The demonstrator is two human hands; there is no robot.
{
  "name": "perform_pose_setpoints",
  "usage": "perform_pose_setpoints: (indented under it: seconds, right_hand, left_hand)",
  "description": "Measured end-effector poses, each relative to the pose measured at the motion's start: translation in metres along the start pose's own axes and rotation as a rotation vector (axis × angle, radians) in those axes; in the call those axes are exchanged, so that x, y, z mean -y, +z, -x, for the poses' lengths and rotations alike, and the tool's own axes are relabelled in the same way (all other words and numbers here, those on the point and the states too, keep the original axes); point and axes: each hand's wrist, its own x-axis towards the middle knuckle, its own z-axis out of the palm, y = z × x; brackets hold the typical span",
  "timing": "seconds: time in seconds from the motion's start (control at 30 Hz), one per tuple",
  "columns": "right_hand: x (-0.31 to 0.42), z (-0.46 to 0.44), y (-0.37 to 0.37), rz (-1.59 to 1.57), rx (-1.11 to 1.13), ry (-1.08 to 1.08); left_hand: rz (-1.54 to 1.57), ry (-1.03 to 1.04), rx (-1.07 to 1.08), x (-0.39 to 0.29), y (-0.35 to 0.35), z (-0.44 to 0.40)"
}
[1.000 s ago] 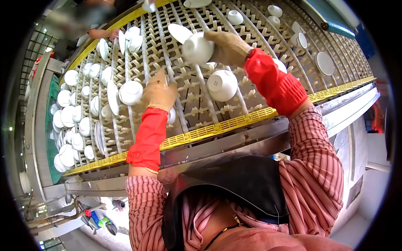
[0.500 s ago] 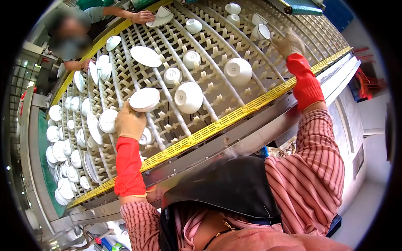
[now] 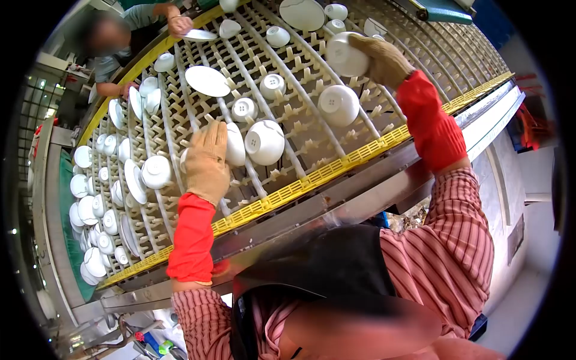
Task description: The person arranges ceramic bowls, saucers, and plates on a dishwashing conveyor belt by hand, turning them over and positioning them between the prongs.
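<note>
My right hand (image 3: 386,60), in a tan glove with a red sleeve, grips a white bowl (image 3: 347,54) over the pegged rack belt. Just below that bowl, another upturned bowl (image 3: 338,105) rests on the pegs. My left hand (image 3: 207,162), gloved the same way, lies with its fingers extended against a white dish (image 3: 234,145) that stands on edge. Beside this dish sits an upturned bowl (image 3: 264,143). Two small cups (image 3: 244,110) (image 3: 273,86) and an oval plate (image 3: 207,81) are farther back.
A yellow slatted edge (image 3: 300,183) borders the belt on my side. Many white dishes (image 3: 90,209) crowd its left end. Across the belt, a co-worker's hand (image 3: 179,26) holds a white plate (image 3: 199,35). A teal surface (image 3: 445,14) is at the upper right.
My right hand has come back leftward and now has a bowl. The dish at my left hand has gone from lying flat to standing on edge. The co-worker's plate has moved left.
</note>
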Motion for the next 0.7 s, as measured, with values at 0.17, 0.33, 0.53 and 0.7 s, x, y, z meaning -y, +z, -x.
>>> perform_pose_setpoints:
  seconds: [0.17, 0.33, 0.53, 0.7]
  right_hand:
    - [0.044, -0.022, 0.01, 0.419, -0.289, 0.41]
    - [-0.017, -0.033, 0.007, 0.714, -0.281, 0.564]
    - [-0.042, -0.031, 0.007, 0.731, -0.174, 0.51]
    - [-0.043, -0.032, -0.012, -0.033, -0.149, 0.485]
  left_hand:
    - [0.508, -0.29, -0.005, -0.015, -0.004, 0.019]
    - [0.336, -0.466, -0.094, -0.044, 0.012, -0.003]
    - [0.089, -0.637, -0.061, -0.042, 0.048, -0.02]
    - [0.332, -0.829, -0.167, 0.005, 0.015, -0.01]
